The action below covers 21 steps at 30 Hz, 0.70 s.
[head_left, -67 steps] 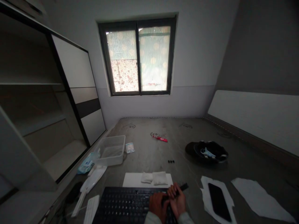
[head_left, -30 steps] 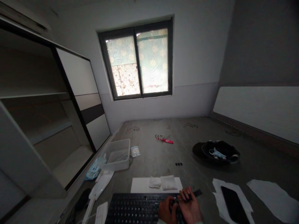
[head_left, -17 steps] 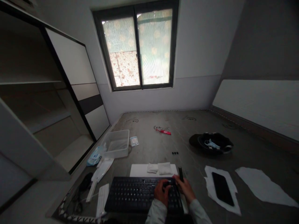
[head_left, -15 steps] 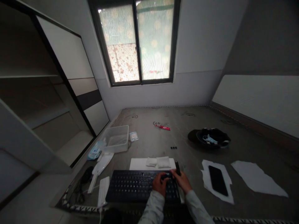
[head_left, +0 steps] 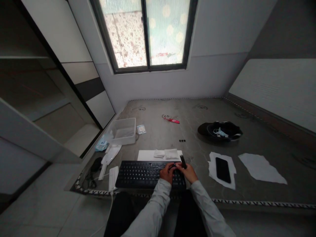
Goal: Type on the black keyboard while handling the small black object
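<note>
Grey mattress (head_left: 160, 140) with black-and-white patterned edging, bearing: black rectangular keyboard (head_left: 140, 176), near front edge; white rectangular sheet (head_left: 145, 155), behind it; white power strip (head_left: 113, 178), left; clear plastic box (head_left: 124, 140); small white packet (head_left: 141, 129), beside box; red strip (head_left: 174, 121); three small black pieces (head_left: 182, 141), in a row; black brimmed cap (head_left: 203, 129); two irregular white paper sheets (head_left: 261, 169), right.

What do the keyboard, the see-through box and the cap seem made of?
Keyboard: probably hard black plastic, fairly matte, from its flat, rigid-looking body and rows of keys. See-through box: likely cloudy plastic; its walls show hazily what's behind. Cap: apparently dark, matte fabric, since the brim shows no shine, though dim light leaves that open.
</note>
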Each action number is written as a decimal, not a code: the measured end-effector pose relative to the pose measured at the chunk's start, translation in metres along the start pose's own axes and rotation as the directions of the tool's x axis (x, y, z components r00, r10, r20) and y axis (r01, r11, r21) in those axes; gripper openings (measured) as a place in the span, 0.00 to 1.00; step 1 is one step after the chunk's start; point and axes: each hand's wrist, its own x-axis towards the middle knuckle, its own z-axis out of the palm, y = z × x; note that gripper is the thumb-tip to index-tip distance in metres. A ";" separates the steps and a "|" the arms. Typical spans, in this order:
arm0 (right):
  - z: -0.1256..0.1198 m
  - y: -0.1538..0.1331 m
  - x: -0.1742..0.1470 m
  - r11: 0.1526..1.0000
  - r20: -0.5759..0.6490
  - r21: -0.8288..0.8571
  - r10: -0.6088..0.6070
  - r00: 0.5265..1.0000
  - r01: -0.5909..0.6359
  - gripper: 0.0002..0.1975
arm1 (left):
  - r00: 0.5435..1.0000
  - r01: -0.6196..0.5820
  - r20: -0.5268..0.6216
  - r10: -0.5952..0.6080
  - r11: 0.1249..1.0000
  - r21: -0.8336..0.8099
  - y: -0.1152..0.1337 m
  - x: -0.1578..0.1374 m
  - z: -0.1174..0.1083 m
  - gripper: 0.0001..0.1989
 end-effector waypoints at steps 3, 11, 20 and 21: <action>0.002 0.000 0.000 1.000 -0.009 -0.013 0.001 1.000 -0.001 0.22 | 0.997 -0.077 -0.007 0.077 0.996 0.037 -0.001 0.001 -0.001 0.13; 0.004 -0.001 -0.002 1.000 -0.001 -0.011 -0.011 1.000 0.011 0.22 | 0.955 -0.278 -0.049 0.291 0.943 0.185 -0.002 0.003 -0.001 0.11; 0.003 -0.001 -0.003 1.000 -0.023 -0.011 -0.011 1.000 0.010 0.22 | 0.953 -0.279 -0.074 0.293 0.947 0.157 -0.008 0.004 0.000 0.12; 0.003 -0.001 -0.003 1.000 -0.026 -0.012 -0.013 1.000 0.013 0.22 | 0.956 -0.273 -0.068 0.285 0.950 0.152 -0.009 0.004 0.000 0.12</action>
